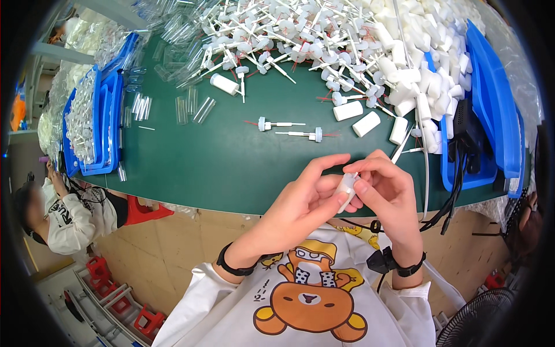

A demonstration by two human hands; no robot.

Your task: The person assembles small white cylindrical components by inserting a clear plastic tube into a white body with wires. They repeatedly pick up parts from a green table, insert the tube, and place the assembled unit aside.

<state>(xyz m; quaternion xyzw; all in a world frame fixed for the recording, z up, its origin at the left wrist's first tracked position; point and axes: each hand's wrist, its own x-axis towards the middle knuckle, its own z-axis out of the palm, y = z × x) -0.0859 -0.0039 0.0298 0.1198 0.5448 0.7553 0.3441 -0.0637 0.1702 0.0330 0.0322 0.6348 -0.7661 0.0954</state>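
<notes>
Above the near edge of the table, my left hand (312,199) and my right hand (388,188) meet with fingers curled. Between their fingertips they grip a small whitish plastic part (347,184) with a thin stem pointing down; the fingers cover much of it. Just beyond lie two white-stemmed pieces with pale blue-grey caps and red wires, one piece (277,124) slightly farther off than the other piece (309,135). To their right, several white cylinders rest loose, among them one cylinder (366,124) lying tilted.
A heap of capped stem pieces (289,34) covers the far table, beside a pile of white cylinders (428,75). Clear tubes (204,110) lie at the left. Blue bins (110,121) flank both sides. Black cables (457,179) hang at right. A person (63,214) sits at left.
</notes>
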